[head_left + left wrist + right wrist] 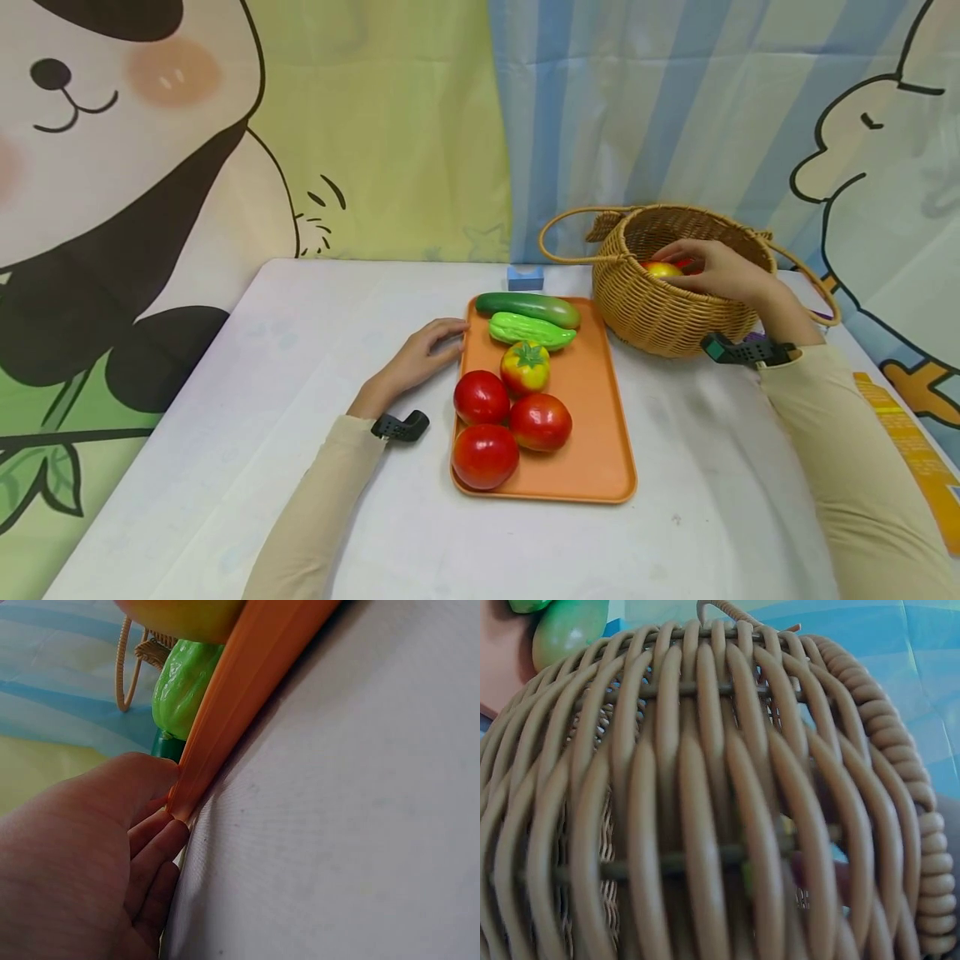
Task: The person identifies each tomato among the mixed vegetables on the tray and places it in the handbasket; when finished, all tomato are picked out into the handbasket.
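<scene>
My right hand (712, 268) reaches over the rim into a wicker basket (667, 321) and grips a red-and-yellow fruit (663, 269) inside it. In the right wrist view the basket's weave (697, 780) hides most of that hand. At the left edge of an orange tray (592, 450), my left hand (427, 354) touches the rim with thumb and fingertips. On the tray lie a dark green cucumber (528, 308), a light green bumpy gourd (531, 331), a red-and-yellow tomato with a green top (525, 367), and three red tomatoes (483, 457).
Behind the tray stands a small blue block (525, 278). The basket's looped handles (573, 212) stick out on both sides. An orange printed sheet (900, 442) lies at the right table edge. A patterned curtain (390, 125) hangs behind the white table (247, 400).
</scene>
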`<action>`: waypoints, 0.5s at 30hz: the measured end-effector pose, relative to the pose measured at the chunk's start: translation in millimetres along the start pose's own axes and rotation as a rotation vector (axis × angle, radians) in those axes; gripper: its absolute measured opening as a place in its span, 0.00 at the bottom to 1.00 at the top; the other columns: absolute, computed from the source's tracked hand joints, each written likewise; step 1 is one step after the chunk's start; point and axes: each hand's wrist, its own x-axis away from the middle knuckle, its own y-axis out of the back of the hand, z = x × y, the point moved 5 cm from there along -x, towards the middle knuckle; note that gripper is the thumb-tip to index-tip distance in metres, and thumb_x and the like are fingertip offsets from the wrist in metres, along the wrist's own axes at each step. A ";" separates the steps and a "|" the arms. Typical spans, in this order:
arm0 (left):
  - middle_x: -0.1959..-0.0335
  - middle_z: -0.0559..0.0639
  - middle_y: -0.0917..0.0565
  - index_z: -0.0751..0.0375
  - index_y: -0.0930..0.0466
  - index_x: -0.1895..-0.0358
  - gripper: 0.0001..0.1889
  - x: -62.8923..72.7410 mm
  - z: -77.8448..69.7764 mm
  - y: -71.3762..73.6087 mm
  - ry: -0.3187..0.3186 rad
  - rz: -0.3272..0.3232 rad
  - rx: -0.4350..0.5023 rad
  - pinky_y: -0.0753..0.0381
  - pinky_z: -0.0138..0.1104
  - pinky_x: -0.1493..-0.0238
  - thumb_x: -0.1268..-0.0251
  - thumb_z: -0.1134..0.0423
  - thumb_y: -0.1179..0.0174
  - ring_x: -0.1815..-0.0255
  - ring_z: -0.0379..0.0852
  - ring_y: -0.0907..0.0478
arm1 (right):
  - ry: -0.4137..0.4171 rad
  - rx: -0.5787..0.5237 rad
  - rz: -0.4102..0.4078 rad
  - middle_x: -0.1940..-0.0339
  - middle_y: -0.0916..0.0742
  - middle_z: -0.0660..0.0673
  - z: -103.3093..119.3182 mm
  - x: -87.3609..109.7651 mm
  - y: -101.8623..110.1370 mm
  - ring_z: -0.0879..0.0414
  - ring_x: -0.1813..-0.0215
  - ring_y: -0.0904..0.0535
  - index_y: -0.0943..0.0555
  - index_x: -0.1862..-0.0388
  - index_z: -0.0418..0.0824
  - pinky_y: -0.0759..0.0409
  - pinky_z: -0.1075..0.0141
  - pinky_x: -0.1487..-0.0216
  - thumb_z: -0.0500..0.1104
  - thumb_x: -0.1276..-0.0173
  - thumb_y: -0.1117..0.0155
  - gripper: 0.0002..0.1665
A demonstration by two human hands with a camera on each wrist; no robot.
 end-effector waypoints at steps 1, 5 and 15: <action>0.33 0.53 0.28 0.57 0.26 0.34 0.22 -0.2 0.1 -0.2 0.000 0.001 0.001 0.39 0.46 0.27 0.29 0.59 0.42 0.29 0.50 0.35 | 0.006 -0.004 0.016 0.38 0.24 0.31 -0.2 -0.3 -0.7 0.36 0.40 0.27 0.28 0.35 0.33 0.24 0.47 0.44 0.37 0.28 0.41 0.24; 0.33 0.53 0.28 0.57 0.27 0.34 0.22 -0.4 0.5 -0.8 0.002 0.006 0.004 0.39 0.47 0.27 0.29 0.59 0.42 0.29 0.51 0.35 | 0.026 -0.034 0.062 0.38 0.24 0.29 -0.5 -0.4 -2.7 0.33 0.37 0.29 0.29 0.35 0.30 0.26 0.43 0.39 0.34 0.27 0.43 0.23; 0.32 0.53 0.29 0.56 0.27 0.34 0.22 0.3 0.7 0.1 0.014 0.006 0.001 0.39 0.46 0.27 0.29 0.58 0.42 0.29 0.50 0.36 | -0.001 0.004 0.060 0.40 0.20 0.31 -0.4 1.0 -1.7 0.37 0.40 0.23 0.26 0.36 0.32 0.27 0.79 0.55 0.39 0.26 0.44 0.22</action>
